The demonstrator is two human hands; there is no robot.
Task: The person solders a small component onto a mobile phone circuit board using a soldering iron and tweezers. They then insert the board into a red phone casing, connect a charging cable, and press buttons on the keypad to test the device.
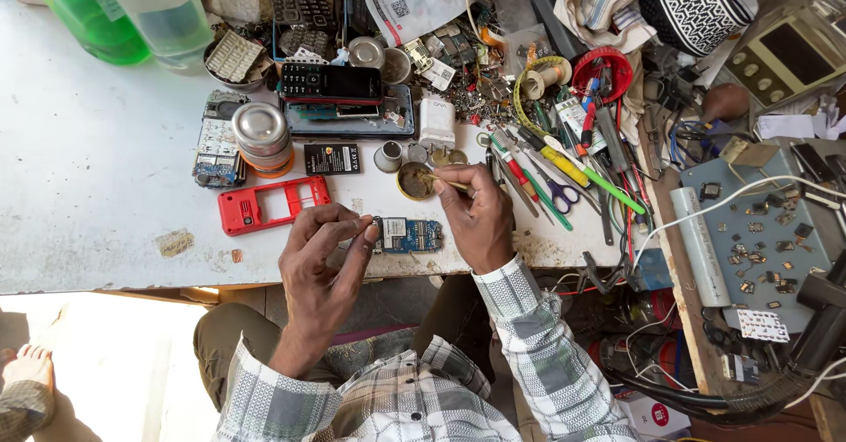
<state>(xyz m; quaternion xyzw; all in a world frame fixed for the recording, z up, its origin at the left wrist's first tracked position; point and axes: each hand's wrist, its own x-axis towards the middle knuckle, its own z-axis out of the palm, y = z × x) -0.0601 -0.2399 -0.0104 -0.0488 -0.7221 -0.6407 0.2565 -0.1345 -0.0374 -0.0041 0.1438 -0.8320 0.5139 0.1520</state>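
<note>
On white bench: left hand (pixel 322 248) fingers pinch blue circuit board (pixel 407 235); right hand (pixel 476 213) fingers grip thin stick (pixel 448 183) dipped in round tin (pixel 414 180).

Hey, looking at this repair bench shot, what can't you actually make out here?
Head view only:
- Left hand: what its fingertips pinch is too small to tell.
- Small round tin: contents unclear, stick tip from right hand covers it.
- Green bottle: top cut off by edge.
- Circuit board: parts too small.

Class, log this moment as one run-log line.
left hand: pinching blue circuit board edge | right hand: dipping thin stick into small round tin | red phone frame: lying left
</note>
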